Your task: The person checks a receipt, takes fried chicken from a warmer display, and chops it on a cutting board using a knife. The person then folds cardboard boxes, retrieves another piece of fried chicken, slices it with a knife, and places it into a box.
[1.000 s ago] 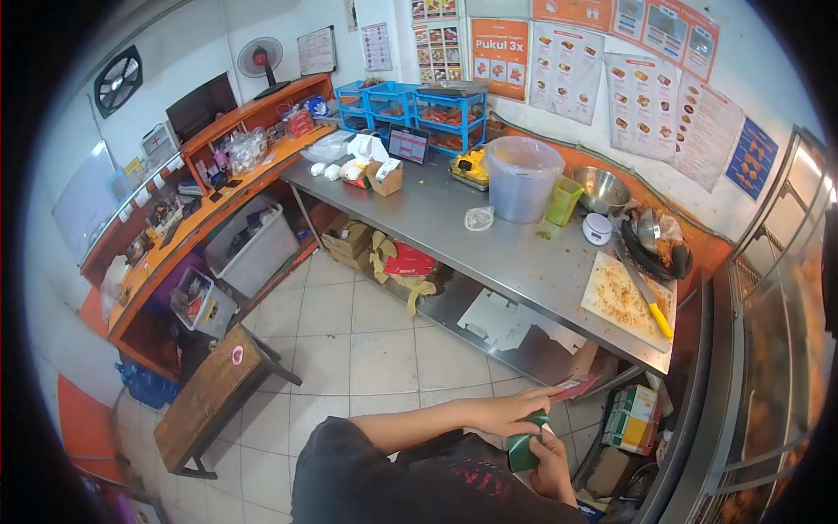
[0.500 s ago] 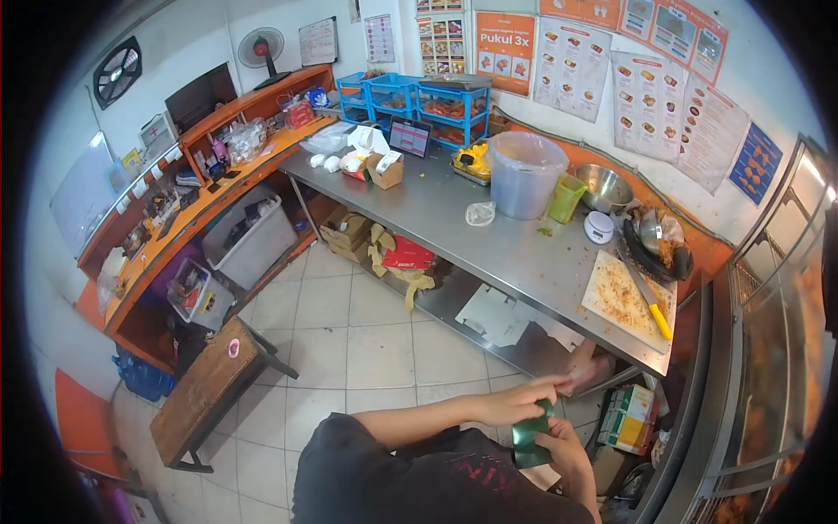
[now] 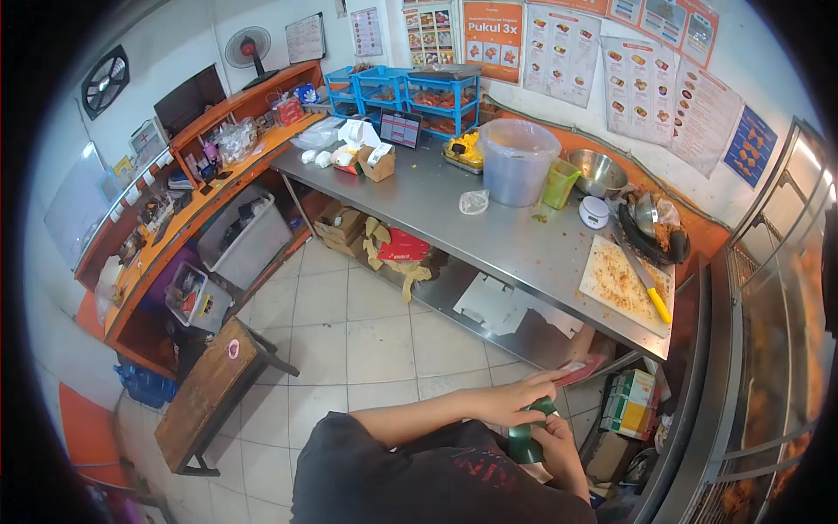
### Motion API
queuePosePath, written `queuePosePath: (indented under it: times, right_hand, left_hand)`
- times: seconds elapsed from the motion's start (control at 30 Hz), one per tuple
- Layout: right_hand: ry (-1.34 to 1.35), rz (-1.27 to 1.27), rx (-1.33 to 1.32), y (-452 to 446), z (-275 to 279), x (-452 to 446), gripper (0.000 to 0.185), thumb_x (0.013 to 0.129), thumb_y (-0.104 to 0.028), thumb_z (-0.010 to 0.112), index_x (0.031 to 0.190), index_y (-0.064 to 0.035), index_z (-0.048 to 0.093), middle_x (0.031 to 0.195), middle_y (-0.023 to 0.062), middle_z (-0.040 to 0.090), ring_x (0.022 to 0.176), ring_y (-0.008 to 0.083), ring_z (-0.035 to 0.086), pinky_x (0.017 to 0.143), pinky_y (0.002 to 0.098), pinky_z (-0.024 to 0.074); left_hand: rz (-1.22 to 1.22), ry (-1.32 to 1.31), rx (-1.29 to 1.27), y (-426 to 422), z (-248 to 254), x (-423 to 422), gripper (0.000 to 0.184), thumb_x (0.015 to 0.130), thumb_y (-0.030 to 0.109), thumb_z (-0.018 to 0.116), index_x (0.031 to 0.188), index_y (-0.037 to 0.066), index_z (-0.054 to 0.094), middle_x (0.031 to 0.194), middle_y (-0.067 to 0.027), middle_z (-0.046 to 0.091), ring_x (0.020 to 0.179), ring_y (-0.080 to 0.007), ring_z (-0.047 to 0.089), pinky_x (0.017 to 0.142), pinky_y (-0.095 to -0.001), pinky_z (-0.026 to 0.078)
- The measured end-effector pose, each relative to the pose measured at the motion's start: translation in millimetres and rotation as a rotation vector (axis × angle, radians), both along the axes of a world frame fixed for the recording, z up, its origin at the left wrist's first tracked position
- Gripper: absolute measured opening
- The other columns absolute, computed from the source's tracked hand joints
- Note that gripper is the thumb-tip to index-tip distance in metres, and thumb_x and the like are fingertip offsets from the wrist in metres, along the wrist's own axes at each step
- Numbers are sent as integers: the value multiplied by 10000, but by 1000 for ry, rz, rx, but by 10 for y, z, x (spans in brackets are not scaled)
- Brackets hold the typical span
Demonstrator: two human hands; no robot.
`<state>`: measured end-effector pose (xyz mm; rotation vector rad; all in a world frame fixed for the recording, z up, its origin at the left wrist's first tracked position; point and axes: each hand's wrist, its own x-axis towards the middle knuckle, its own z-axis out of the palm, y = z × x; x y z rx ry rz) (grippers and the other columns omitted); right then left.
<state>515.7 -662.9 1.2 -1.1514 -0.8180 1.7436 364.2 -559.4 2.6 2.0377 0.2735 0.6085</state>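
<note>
In front of my body I hold a glossy dark green strip [image 3: 524, 447], curled at its top; its exact kind is unclear. My left hand [image 3: 511, 404] comes across from the left and grips the strip's upper part, with some fingers stretched out past it to the right. My right hand [image 3: 559, 445] pinches the strip's right side, thumb near the top. Both hands are below the front edge of the steel table [image 3: 419, 205]. Some fingertips are hidden behind the strip.
On the table are a cutting board [image 3: 615, 284] with a yellow-handled knife [image 3: 650, 295], a white scale [image 3: 594, 212], a steel bowl [image 3: 600, 173] and a large plastic bucket [image 3: 517, 166]. A wooden bench [image 3: 205, 393] stands left. A glass cabinet [image 3: 768, 332] is close on the right.
The green strip's upper end now curls over more between my hands. Both hands stay on it, with the fingers slightly shifted. My view has tilted down a little.
</note>
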Motion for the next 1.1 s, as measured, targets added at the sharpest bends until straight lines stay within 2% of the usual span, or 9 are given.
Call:
queuePosePath:
  times: [0.13,0.27,0.47,0.57,0.63,0.83,0.87,1.03,1.1]
  right_hand:
    - [-120,-31,-87,-89,0,-6,210,809,-19,489,1003,41,542,920,83,611,823,146,585,734,248,455]
    - [112,19,-119,-214,104,86,217,824,-48,485,1007,51,549,895,77,609,814,143,585,735,254,446]
    - [-305,162,152,-187,150,138,240,872,-106,462,1051,31,542,957,97,585,801,145,570,758,260,450]
    - [206,-328,125,-226,258,233,395,871,-204,492,1192,20,446,1051,79,522,887,153,527,770,277,441]
    - [-447,-301,220,-145,234,166,435,854,-239,513,1193,23,436,1073,64,494,938,138,482,782,245,408]
    - [-828,-165,741,36,-16,139,209,771,-51,594,966,10,549,1047,91,497,820,165,499,717,238,395]
    - [-652,-269,389,7,-28,95,162,728,-4,593,882,20,550,1037,123,487,857,201,481,758,277,392]
    - [-1159,-701,738,71,-198,59,132,743,-13,579,856,7,514,939,121,526,771,246,506,707,331,415]
    - [-1048,-118,522,-8,-125,81,135,765,-25,572,879,7,508,835,136,550,701,259,512,684,346,424]
  left_hand:
    - [-36,198,110,-18,107,-73,235,838,161,536,1031,48,465,1409,-232,167,1287,-374,210,1019,-405,237]
    - [-276,126,-369,-18,133,-163,183,867,156,487,1023,64,519,1449,-196,103,1299,-383,196,1027,-408,230]
    - [19,228,106,-39,-67,-201,156,864,209,517,856,63,571,1428,-219,145,1311,-390,165,1050,-419,202]
    - [300,64,-177,35,-132,-230,161,866,216,522,863,57,545,1394,-236,184,1280,-449,187,1045,-455,202]
    - [509,-127,-239,42,-288,-175,157,875,214,511,872,58,529,1369,-249,189,1254,-465,231,1033,-461,225]
    - [462,-7,-138,-157,-287,-82,136,869,192,517,878,56,520,1400,-265,6,1270,-482,173,1038,-470,219]
    - [469,-22,-149,-179,-310,-56,136,858,187,536,860,53,513,1405,-256,-69,1280,-481,141,1045,-469,203]
    - [583,-56,34,-167,-353,58,126,838,161,551,814,49,500,1398,-268,-43,1288,-471,97,1045,-478,179]
    - [494,24,4,-177,-258,54,140,816,169,566,794,45,505,1388,-274,18,1289,-469,75,1046,-477,170]
